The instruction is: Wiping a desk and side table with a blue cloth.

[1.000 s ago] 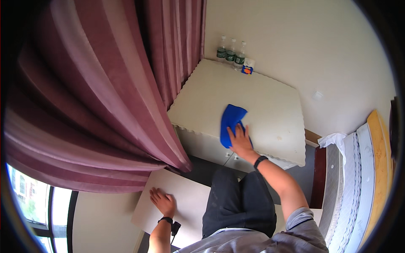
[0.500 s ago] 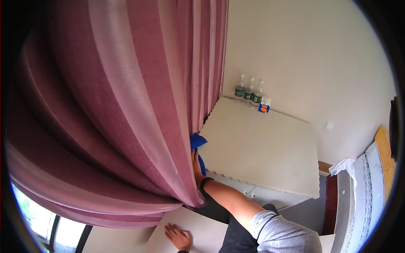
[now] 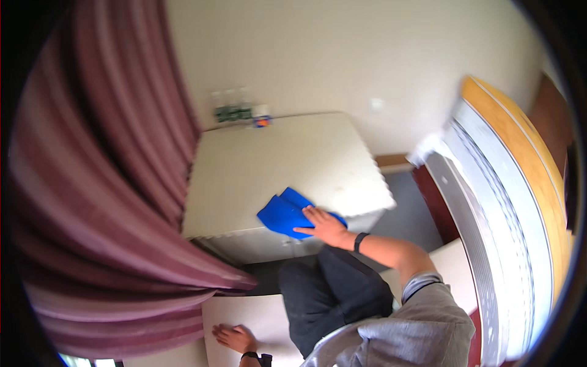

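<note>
My right hand [image 3: 327, 227], with a dark band on the wrist, lies spread on a blue cloth [image 3: 284, 214] at the near edge of the cream-topped table [image 3: 257, 159]. Its fingers and thumb are stretched out over the cloth, pressing from above. Part of the cloth reaches over the table's scalloped edge. Lower left, my left hand [image 3: 234, 336] rests flat with fingers apart on a pale, flat surface [image 3: 263, 312] beside my legs. It holds nothing.
Several pink striped curtain folds [image 3: 116, 183] hang along the left side of the table. Three clear bottles [image 3: 231, 110] and a small blue-and-orange packet [image 3: 262, 121] stand at its back left. A bed-like piece with a yellow wooden edge [image 3: 507, 116] is at right.
My right hand and the blue cloth have gone from beside the curtain to the right along the table's near edge. The view has turned right. My left hand stays on the pale surface.
</note>
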The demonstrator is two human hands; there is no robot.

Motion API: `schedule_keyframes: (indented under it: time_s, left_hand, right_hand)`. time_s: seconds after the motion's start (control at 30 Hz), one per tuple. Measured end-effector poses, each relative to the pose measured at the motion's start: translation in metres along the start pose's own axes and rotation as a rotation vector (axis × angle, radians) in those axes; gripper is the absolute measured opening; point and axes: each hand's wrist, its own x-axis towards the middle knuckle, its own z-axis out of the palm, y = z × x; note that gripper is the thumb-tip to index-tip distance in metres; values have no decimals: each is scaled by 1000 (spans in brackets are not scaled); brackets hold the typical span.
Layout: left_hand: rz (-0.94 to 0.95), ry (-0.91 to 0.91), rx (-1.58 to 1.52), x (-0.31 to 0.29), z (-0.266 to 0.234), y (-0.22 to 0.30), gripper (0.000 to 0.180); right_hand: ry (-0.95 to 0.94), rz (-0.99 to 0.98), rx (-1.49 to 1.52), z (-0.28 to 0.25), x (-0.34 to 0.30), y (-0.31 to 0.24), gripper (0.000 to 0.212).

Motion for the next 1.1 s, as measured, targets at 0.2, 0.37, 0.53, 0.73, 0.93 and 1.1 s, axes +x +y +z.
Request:
schedule_keyframes:
  time_s: [0.2, 0.37, 0.53, 0.73, 0.93, 1.1]
  left_hand:
    - [-24, 161, 206, -9, 32, -37, 59]
    - [88, 11, -109, -7, 35, 0, 57]
    - [78, -293, -429, 15, 24, 45, 56]
    - [38, -645, -716, 107, 11, 102, 55]
    - [308, -746, -741, 122, -34, 294, 46]
    - [957, -517, -637, 103, -89, 470, 44]
  right_hand:
    - [-134, 700, 317, -56, -280, 77, 62]
    - [-235, 1310, 478, -93, -476, 4, 71]
    - [-451, 1516, 381, -89, -537, -117, 67]
    - [-341, 1692, 191, -50, -546, -85, 66]
    - [-326, 1855, 26, -12, -601, -19, 69]
    - [-243, 2102, -263, 9, -648, 41, 61]
